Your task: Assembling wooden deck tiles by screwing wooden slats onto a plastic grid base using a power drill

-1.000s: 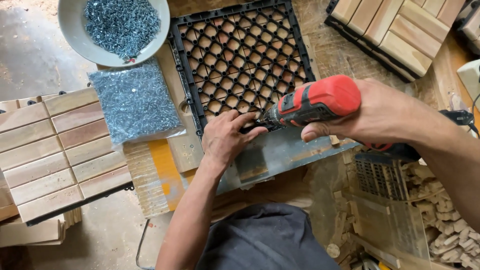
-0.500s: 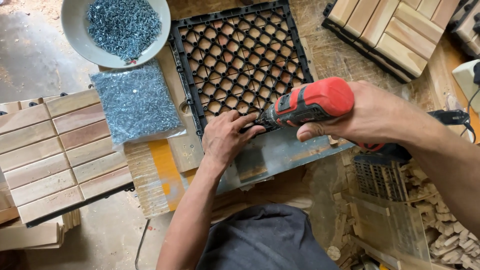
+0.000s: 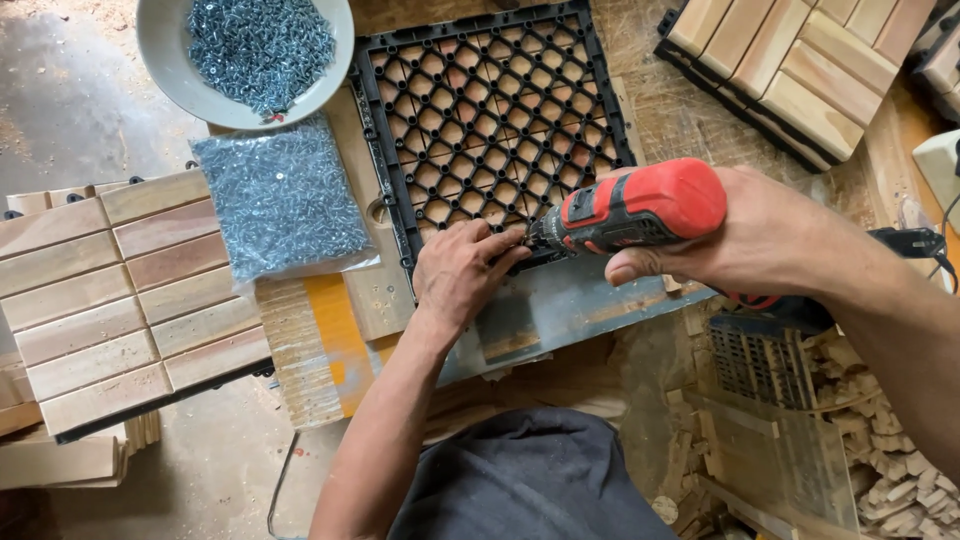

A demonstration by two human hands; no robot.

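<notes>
A black plastic grid tile lies face down on the bench, wooden slats showing through its holes. My right hand is shut on a red and black cordless drill, whose tip points left onto the tile's near edge. My left hand rests on that same edge, fingertips pinched right at the drill's tip; whatever they hold is too small to see.
A grey bowl of screws and a clear bag of screws sit left of the tile. Finished wooden slat tiles lie at the left and upper right. Wood offcuts pile at lower right.
The drill and my right hand have shifted very slightly; my left hand stays at the tile's near edge. Little else differs.
</notes>
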